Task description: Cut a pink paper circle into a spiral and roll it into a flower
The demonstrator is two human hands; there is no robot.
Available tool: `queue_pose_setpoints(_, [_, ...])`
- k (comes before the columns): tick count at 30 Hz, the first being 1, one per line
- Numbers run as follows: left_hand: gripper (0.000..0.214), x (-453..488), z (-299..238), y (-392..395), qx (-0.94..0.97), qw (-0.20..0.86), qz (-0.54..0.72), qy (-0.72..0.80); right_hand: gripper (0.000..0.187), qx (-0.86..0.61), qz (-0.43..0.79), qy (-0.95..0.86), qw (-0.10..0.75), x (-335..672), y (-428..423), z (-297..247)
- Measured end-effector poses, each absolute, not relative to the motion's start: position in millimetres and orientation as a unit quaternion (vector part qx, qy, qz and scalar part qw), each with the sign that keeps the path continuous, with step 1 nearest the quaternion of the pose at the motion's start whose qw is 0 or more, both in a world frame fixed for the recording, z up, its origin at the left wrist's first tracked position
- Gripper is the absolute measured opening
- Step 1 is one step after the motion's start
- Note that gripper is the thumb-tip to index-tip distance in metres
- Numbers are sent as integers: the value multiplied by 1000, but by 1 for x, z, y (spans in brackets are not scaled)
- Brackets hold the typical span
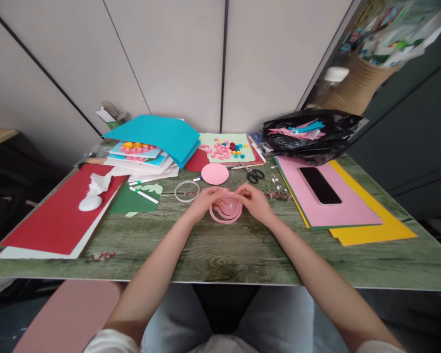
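A pink paper spiral [226,210] hangs in loose coils between my two hands over the middle of the green wood-grain table [220,255]. My left hand [206,201] pinches its left side with the fingers closed. On the other side my right hand [253,200] grips the strip, fingers closed too. Just behind them lie a pink paper circle [214,173], a clear tape roll [186,191] and black scissors [253,173].
Red paper [59,215] with a white glue bottle [90,202] lies left. A blue sheet [158,133] tops a stack at the back left. Right are pink and yellow sheets [353,215], a phone [319,185] and a black bag [312,132] of scraps.
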State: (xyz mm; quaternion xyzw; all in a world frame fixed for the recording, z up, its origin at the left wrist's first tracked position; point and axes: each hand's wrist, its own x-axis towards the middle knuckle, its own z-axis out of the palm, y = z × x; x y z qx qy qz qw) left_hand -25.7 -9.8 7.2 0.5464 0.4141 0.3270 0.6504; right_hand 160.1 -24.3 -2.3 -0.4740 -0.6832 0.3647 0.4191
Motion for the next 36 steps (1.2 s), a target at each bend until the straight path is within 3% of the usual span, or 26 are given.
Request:
queue_pose_setpoints(4, [31,-16,2,-15,588,584,356,432,17,-466,378,-678,424,159,-28,-7])
queue_pose_setpoints(9, [29,-13,0,-14,517,579,440,452,22,-479,407,-632,453,168,-27,-11])
queue_pose_setpoints(13, [29,-17,7,-15,541,574,425,443,19,-485,412,-615,467,169,-29,-3])
queue_pose_setpoints(21, [18,-15,20,-27,747,315,356,465,17,-503,333,-670,433,160,-42,1])
queue_pose_setpoints(29, [20,-17,20,-24,676,400,403,469,18,-513,321,-651,459,167,-40,5])
queue_pose_setpoints(36, [21,-13,18,-28,696,380,389,470,18,-501,330,-660,452,162,-44,8])
